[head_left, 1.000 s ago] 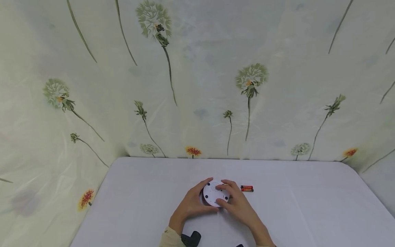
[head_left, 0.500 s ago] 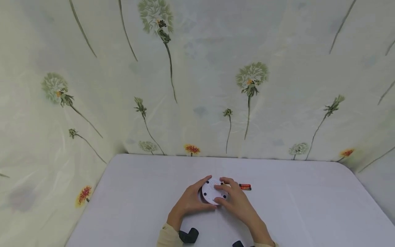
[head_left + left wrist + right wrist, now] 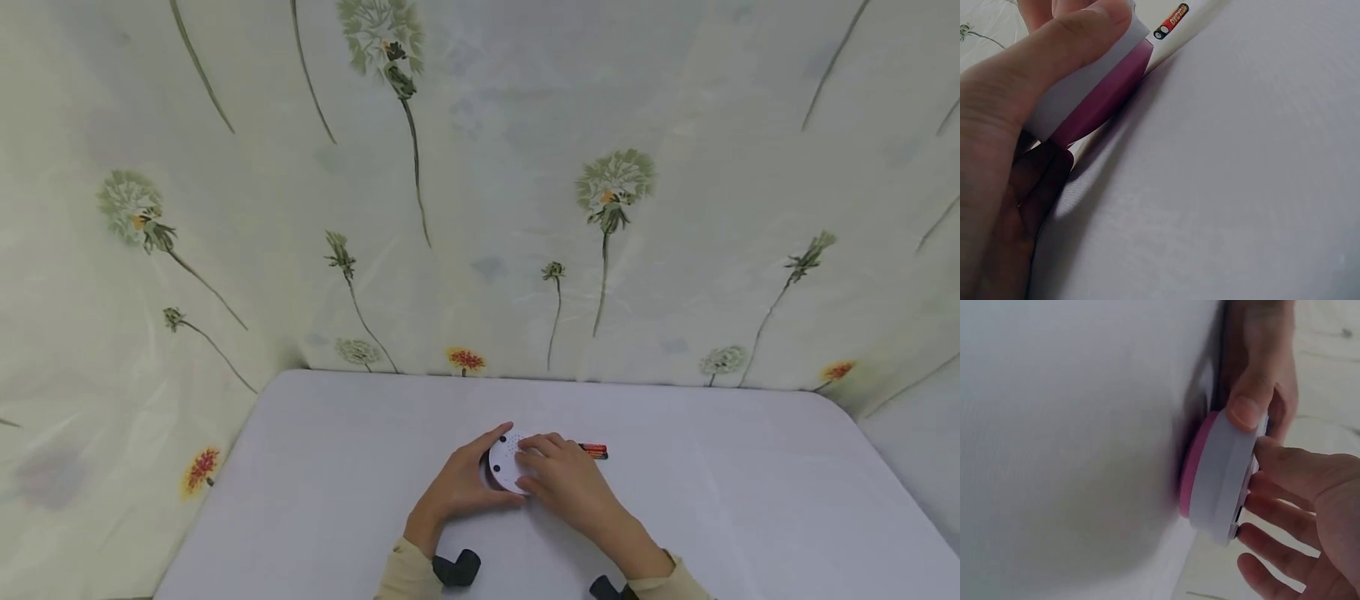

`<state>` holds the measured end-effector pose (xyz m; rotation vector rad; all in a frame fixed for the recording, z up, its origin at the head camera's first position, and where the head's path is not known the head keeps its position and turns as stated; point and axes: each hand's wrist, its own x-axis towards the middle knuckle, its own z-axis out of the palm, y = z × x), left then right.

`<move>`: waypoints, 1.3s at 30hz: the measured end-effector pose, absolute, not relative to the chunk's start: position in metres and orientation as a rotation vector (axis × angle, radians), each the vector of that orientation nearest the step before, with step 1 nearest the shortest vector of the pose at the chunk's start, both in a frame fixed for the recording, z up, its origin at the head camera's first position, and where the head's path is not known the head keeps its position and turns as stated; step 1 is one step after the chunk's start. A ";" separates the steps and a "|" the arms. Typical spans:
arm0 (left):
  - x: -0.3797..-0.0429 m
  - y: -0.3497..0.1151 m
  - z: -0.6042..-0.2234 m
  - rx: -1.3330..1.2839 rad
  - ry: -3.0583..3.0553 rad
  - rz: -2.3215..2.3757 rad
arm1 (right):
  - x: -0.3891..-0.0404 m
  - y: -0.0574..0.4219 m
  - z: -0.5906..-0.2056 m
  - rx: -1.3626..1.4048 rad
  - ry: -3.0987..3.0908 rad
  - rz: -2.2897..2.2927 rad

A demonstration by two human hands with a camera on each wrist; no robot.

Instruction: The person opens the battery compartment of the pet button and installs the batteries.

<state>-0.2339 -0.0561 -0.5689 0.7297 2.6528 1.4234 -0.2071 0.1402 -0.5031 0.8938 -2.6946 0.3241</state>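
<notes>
- A person's left hand (image 3: 463, 482) gripped the rim of a white-and-magenta round device (image 3: 507, 454) from its 8 to 9 o'clock side, thumb and fingers curled round the edge.
- The right hand (image 3: 567, 483) came in from the device's 4 o'clock, its fingers relaxed and slightly bent, with fingertips and thumb touching the white face rather than wrapping round the body.
- The device was just below the centre of the head view, at 6 o'clock, its face of small holes turned upward; two black dots (image 3: 497, 468) showed near its left edge, and the right hand covered the rest.
- Its magenta part (image 3: 1107, 97) lay on the tabletop side, under the white shell; whether it touched the white tablecloth (image 3: 360, 467) could not be told.
- Two red-and-black batteries (image 3: 595, 451) lay side by side on the cloth at the device's 2 to 3 o'clock, just beyond the right hand, which hid their left ends.
- Beige sleeves (image 3: 408, 573) covered the forearms, and a black fitting (image 3: 457, 568) sat by the left wrist at the device's 7 o'clock.
- A dandelion-print backdrop (image 3: 487, 167) stood at 12 o'clock, behind the table.
</notes>
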 end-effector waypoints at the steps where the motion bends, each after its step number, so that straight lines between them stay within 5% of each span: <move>1: -0.234 -0.057 -0.568 0.723 2.653 1.423 | -0.207 0.139 -0.502 0.905 -2.687 0.296; 39: -0.231 -0.054 -0.565 0.724 2.684 1.387 | -0.209 0.119 -0.474 1.201 -2.614 -0.333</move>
